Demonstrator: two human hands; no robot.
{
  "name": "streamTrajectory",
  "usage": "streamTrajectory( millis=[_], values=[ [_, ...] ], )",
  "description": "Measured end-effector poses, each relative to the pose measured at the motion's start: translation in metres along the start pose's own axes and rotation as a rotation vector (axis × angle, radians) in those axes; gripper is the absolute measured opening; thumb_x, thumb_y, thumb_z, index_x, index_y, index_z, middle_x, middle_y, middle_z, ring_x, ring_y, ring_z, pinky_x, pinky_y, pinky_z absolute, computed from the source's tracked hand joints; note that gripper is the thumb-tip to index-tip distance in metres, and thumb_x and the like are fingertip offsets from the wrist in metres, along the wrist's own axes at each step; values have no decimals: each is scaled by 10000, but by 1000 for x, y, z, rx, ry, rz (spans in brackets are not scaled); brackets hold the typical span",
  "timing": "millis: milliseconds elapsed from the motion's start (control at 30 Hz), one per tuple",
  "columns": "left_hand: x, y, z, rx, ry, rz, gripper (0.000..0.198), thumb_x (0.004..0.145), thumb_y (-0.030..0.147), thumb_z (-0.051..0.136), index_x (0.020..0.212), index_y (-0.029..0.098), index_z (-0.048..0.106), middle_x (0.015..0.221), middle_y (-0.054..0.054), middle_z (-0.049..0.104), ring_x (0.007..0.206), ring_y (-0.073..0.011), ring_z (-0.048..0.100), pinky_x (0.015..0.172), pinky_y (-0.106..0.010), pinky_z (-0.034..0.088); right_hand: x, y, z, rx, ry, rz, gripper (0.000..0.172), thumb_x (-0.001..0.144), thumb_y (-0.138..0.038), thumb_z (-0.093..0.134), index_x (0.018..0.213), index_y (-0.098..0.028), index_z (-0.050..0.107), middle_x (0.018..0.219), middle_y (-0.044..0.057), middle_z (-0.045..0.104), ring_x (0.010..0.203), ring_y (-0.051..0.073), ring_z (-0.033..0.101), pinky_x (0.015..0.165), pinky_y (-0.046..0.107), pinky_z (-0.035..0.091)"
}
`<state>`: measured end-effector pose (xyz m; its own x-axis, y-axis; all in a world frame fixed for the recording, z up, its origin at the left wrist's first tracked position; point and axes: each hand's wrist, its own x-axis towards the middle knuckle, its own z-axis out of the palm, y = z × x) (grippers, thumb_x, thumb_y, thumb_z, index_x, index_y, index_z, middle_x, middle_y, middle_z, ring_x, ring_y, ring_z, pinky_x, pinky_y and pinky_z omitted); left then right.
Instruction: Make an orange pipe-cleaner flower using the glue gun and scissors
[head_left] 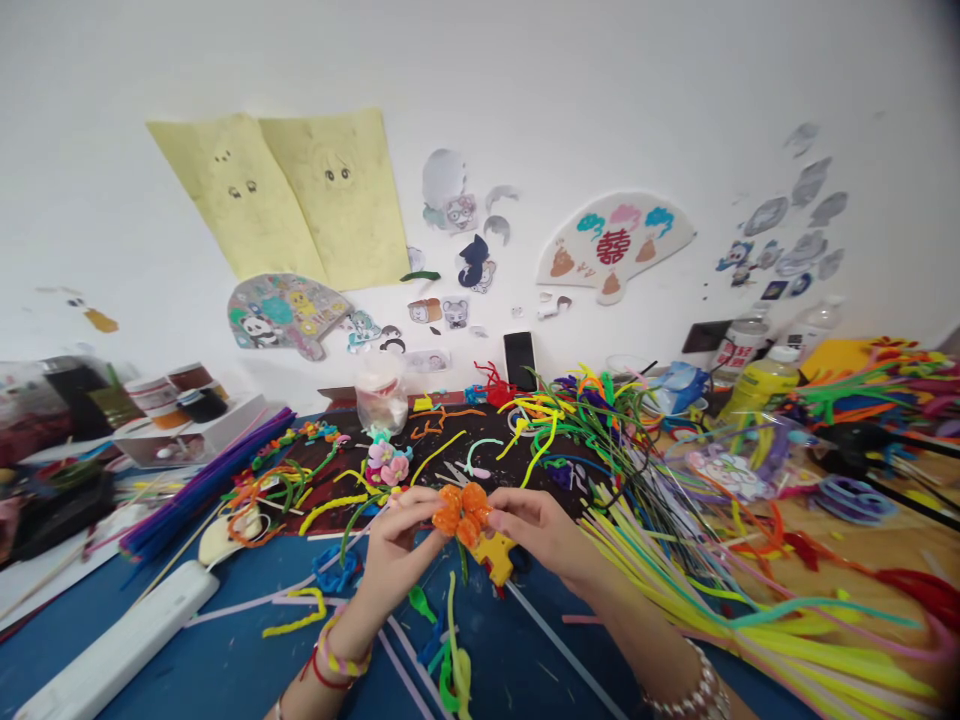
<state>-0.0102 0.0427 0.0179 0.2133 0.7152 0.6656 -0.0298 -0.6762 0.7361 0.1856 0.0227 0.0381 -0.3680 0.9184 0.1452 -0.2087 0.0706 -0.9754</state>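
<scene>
An orange pipe-cleaner flower with several rounded petals is held up between my two hands. My left hand pinches its left petal between thumb and fingers. On the opposite side, my right hand has its thumb and fingertips closed on the right petal. Just below and behind the flower lies a yellow glue gun, partly covered by it. Scissors rest on the dark mat behind, beside a pink and teal flower piece. Green and blue twisted pieces lie on the table between my forearms.
Yellow and pastel pipe cleaners spread across the right side. A purple-blue bundle and a long white power strip lie at left. A phone leans on the wall; bottles stand back right.
</scene>
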Motion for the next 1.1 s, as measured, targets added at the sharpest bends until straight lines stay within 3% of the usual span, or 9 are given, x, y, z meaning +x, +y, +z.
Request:
streamTrajectory(
  millis=[433,1100],
  values=[
    [-4,3,-1,125,-73,189,273,709,45,637,906,227,683,841,-47,657,779,-170,606,709,-318,484,-3,5,-3,70,-28,6,203,739,-332,661,723,-130,657,658,-6,588,606,85,511,589,216,388],
    [-5,9,5,207,-50,242,106,754,113,609,779,188,680,766,-55,668,721,-173,622,670,-309,491,-2,9,8,313,-60,92,329,644,-419,734,785,-122,706,627,18,637,501,76,526,504,208,435]
  ],
)
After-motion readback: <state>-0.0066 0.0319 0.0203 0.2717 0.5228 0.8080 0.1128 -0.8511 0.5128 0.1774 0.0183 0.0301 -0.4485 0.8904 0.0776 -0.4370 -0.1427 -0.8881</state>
